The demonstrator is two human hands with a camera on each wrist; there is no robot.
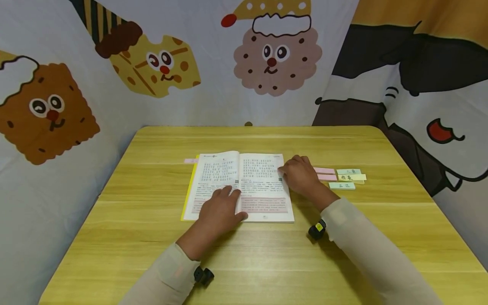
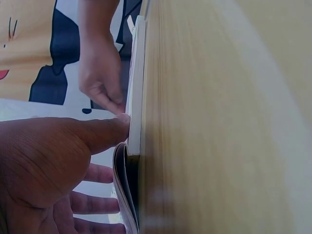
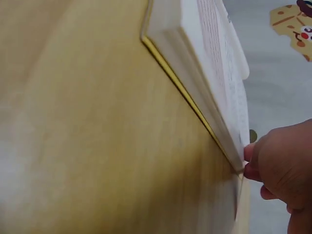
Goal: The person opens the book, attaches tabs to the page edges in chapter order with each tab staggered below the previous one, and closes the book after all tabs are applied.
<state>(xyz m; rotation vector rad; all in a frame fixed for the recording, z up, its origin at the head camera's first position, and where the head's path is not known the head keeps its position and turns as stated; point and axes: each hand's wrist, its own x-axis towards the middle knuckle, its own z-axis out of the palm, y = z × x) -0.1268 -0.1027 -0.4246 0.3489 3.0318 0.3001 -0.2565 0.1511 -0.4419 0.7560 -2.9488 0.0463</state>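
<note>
While the book (image 1: 263,188) is lying open on the wooden table (image 1: 263,262), roughly in the middle of the head view, both hands are working on it. Left hand (image 1: 220,209) is resting on the lower part of the left-hand page, fingers extended and spread, not gripping; its thumb is reaching across to the bottom edge near the gutter. Left wrist view is showing that thumb touching the edge of the page block, pages curving up beside it. Right hand (image 1: 301,174) is sitting at the book's right edge, upper half, fingers curled, thumb and forefinger pinching the edge of the page; can't tell if anything small is sitting between the tips. Yellow cover (image 1: 188,197) is showing along the left side, and a pink tab (image 1: 190,161) is sticking out there near the top. Just right of the right hand, two pink strips (image 1: 325,171) are lying one below the other. Beside them a green strip (image 1: 352,171) and a yellow strip (image 1: 345,178) are lying close together, a second green strip (image 1: 342,186) sitting below; handwriting is showing on these. Each sleeve is carrying a small black device at the wrist. Behind the table, a cartoon-printed cloth (image 1: 213,108) is hanging.
</note>
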